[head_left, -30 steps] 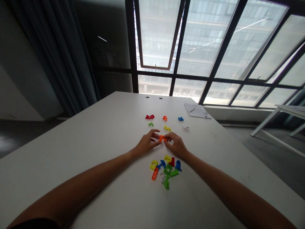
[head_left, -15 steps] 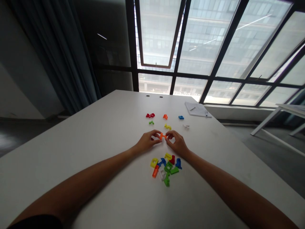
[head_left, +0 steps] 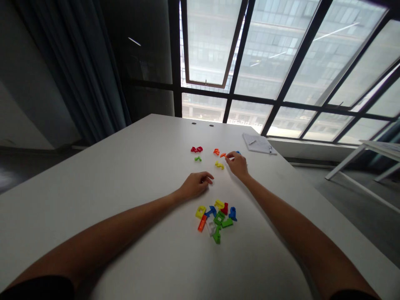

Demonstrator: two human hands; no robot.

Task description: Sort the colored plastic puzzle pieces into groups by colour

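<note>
My right hand (head_left: 237, 164) reaches out over the white table, its fingertips pinching a small orange plastic piece (head_left: 223, 155). Just left of that piece lies an orange cluster (head_left: 216, 152), and nearer to me a yellow one (head_left: 219, 165). A blue piece (head_left: 238, 152) shows partly behind the right hand. My left hand (head_left: 196, 184) rests on the table with loosely curved fingers apart and nothing in them. Closer to me is a loose pile of coloured plastic pieces, among them a green square frame (head_left: 219, 218), a yellow piece (head_left: 201, 211) and an orange bar (head_left: 202, 223).
Red pieces (head_left: 196, 149) and a small green piece (head_left: 198, 158) lie at the left of the far group. Papers (head_left: 258, 144) with pens on them lie at the table's far right. A second white table (head_left: 381, 146) stands to the right, and windows rise beyond.
The left hand has let go of the orange piece. My right hand has carried it forward and right, beside the orange cluster, and now covers the white piece.
</note>
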